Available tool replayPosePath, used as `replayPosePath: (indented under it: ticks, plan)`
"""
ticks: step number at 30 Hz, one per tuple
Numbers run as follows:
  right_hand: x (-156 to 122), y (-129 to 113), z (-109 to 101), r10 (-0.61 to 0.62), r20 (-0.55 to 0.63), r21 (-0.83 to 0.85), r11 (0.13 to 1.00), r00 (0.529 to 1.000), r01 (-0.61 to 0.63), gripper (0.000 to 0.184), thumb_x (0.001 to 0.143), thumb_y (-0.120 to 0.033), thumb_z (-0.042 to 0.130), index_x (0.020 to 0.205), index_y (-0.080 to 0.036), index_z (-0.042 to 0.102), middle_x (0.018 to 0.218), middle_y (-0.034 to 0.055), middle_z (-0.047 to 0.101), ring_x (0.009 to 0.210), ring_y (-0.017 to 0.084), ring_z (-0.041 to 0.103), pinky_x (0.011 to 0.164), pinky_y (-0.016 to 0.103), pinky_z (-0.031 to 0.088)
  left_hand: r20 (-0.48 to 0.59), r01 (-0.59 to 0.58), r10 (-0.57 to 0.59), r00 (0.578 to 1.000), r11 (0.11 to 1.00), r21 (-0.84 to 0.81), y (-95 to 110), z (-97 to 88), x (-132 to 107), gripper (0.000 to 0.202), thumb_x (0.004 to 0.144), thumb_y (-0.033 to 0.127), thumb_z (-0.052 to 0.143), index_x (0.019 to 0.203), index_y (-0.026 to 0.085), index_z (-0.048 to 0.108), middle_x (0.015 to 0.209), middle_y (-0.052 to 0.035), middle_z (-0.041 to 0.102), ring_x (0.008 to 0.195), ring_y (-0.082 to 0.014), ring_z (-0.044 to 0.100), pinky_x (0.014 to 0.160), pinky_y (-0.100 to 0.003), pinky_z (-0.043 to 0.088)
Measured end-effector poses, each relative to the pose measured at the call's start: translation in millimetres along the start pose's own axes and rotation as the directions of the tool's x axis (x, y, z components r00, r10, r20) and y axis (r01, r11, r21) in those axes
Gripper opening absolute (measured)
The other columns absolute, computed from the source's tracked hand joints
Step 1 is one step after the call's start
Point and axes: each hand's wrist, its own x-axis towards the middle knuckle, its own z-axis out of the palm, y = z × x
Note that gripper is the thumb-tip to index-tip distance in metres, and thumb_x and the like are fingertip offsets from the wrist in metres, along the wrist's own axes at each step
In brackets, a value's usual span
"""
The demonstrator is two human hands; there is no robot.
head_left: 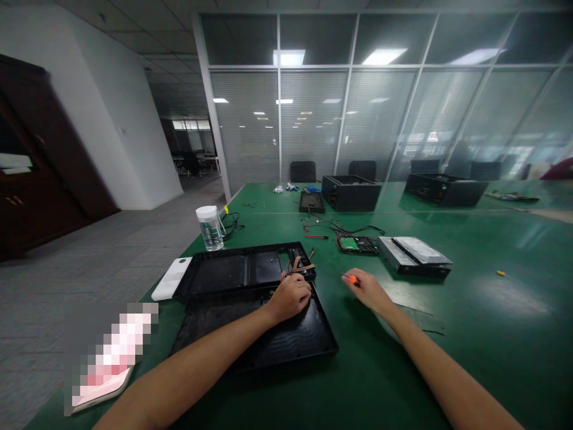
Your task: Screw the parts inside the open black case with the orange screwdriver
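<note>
Lying at the left edge of the green table (492,322), a white slab (171,279) meets the left end of the far black tray (219,272), with a clear bottle (211,232) standing beyond it. The far tray's long axis runs left to right, and the near black tray (313,331) lies alongside on its near side, roughly parallel.

The left forearm crosses the near tray from the near left, bringing the left hand (290,295) to the tray's far right corner. Its fingers are curled and pointing down; whether that grip pinches anything, I cannot tell. Striped wires (305,267) sit just beyond the knuckles, at the right end of the far tray.

A strip of bare table then separates the trays from the right hand (367,289), whose grip is narrow, closed around an orange tool (353,279). Both trays lie to the left of that grip, the near one also toward the near side; the left hand is clearly the nearer to them. The tool's long axis is mostly hidden by the fingers.

Farther right, beyond the right hand, come a green circuit board (350,242) and a silver-topped box (416,254), both apart from it.
</note>
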Motion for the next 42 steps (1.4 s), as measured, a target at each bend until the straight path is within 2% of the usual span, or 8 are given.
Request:
replayPosePath:
  ticks: [3, 8, 12, 16, 22, 31, 39, 42]
  plan:
    - [-3.5, -5.1, -2.0, 0.179, 0.027, 0.065, 0.981, 0.983, -0.181, 0.022, 0.075, -0.039, 0.055, 0.085, -0.021, 0.047, 0.071, -0.0021, 0.052, 0.061, 0.013, 0.049, 0.058, 0.026, 0.041, 0.008, -0.003, 0.003, 1.0, 1.0, -0.023, -0.7, -0.2, -0.7, 0.017, 0.084, 0.014, 0.047, 0.075, 0.018, 0.061, 0.088, -0.0013, 0.065, 0.091, -0.0178, 0.049, 0.082, -0.032, 0.039]
    - [-4.1, -10.0, -16.3, 0.199, 0.258, 0.376, 0.881, 0.945, -0.288, 0.029, 0.076, -0.044, 0.053, 0.089, -0.02, 0.044, 0.063, -0.0064, 0.046, 0.046, 0.008, 0.04, 0.043, 0.021, 0.033, 0.024, 0.088, -0.087, 0.996, 0.994, -0.06, -1.0, -1.4, -1.7, 0.009, 0.081, 0.015, 0.051, 0.082, 0.019, 0.059, 0.084, -0.0025, 0.062, 0.091, -0.0177, 0.051, 0.083, -0.031, 0.039]
    - [-1.6, -18.5, -31.2, 0.277, 0.085, 0.431, 0.856, 0.957, -0.286, 0.036, 0.078, -0.052, 0.048, 0.086, -0.018, 0.051, 0.056, -0.0041, 0.05, 0.041, 0.008, 0.038, 0.04, 0.022, 0.028, 0.006, 0.214, -0.214, 0.977, 0.973, -0.084, -1.0, -0.6, -3.5, 0.013, 0.076, 0.018, 0.058, 0.089, 0.018, 0.055, 0.093, -0.0039, 0.058, 0.093, -0.0183, 0.052, 0.086, -0.032, 0.039]
    - [-3.1, -31.3, -30.0, 0.218, -0.095, 0.334, 0.926, 0.971, -0.176, 0.032, 0.078, -0.049, 0.05, 0.072, -0.018, 0.051, 0.05, -0.0052, 0.043, 0.047, 0.01, 0.04, 0.045, 0.023, 0.031, 0.024, 0.208, -0.206, 0.978, 0.971, -0.116, -1.7, -0.9, -3.3, 0.016, 0.076, 0.016, 0.057, 0.091, 0.019, 0.054, 0.095, -0.0033, 0.059, 0.096, -0.0184, 0.052, 0.089, -0.033, 0.038]
    - [-2.8, -39.6, -18.1, 0.106, -0.068, 0.114, 0.989, 0.992, -0.098, 0.033, 0.081, -0.046, 0.044, 0.071, -0.018, 0.057, 0.06, -0.0004, 0.054, 0.057, 0.014, 0.048, 0.054, 0.025, 0.037, 0.033, 0.173, -0.17, 0.985, 0.975, -0.137, -1.4, -3.8, -1.4, 0.019, 0.077, 0.015, 0.056, 0.095, 0.018, 0.052, 0.096, -0.0031, 0.061, 0.1, -0.0188, 0.05, 0.09, -0.033, 0.037]
    - [2.6, -50.0, -25.1, 0.063, -0.028, -0.039, 0.997, 0.998, -0.064, 0.034, 0.083, -0.045, 0.039, 0.07, -0.02, 0.058, 0.063, 0.0009, 0.058, 0.059, 0.015, 0.051, 0.057, 0.026, 0.037, 0.014, 0.167, -0.167, 0.986, 0.979, -0.118, -0.4, -4.2, -1.0, 0.017, 0.076, 0.014, 0.056, 0.093, 0.018, 0.053, 0.095, -0.0041, 0.061, 0.096, -0.0188, 0.052, 0.086, -0.032, 0.039]
    - [41.5, -118.3, -51.0, -0.051, 0.23, -0.462, 0.873, 0.972, 0.155, 0.043, 0.086, -0.051, 0.035, 0.073, -0.021, 0.062, 0.064, 0.0044, 0.062, 0.062, 0.017, 0.056, 0.056, 0.025, 0.029, 0.024, 0.169, -0.167, 0.986, 0.981, -0.099, 0.6, -4.5, -1.5, 0.017, 0.075, 0.014, 0.059, 0.09, 0.018, 0.054, 0.093, -0.0033, 0.059, 0.095, -0.0182, 0.052, 0.085, -0.031, 0.039]
    - [58.7, -140.2, -56.4, -0.052, 0.354, -0.503, 0.831, 0.934, 0.237, 0.034, 0.086, -0.042, 0.037, 0.086, -0.019, 0.062, 0.07, 0.0051, 0.064, 0.065, 0.018, 0.057, 0.057, 0.025, 0.03, 0.017, 0.167, -0.166, 0.986, 0.981, -0.094, 0.5, -3.9, -2.8, 0.017, 0.075, 0.014, 0.058, 0.091, 0.018, 0.053, 0.093, -0.0034, 0.058, 0.094, -0.0179, 0.052, 0.085, -0.031, 0.039]
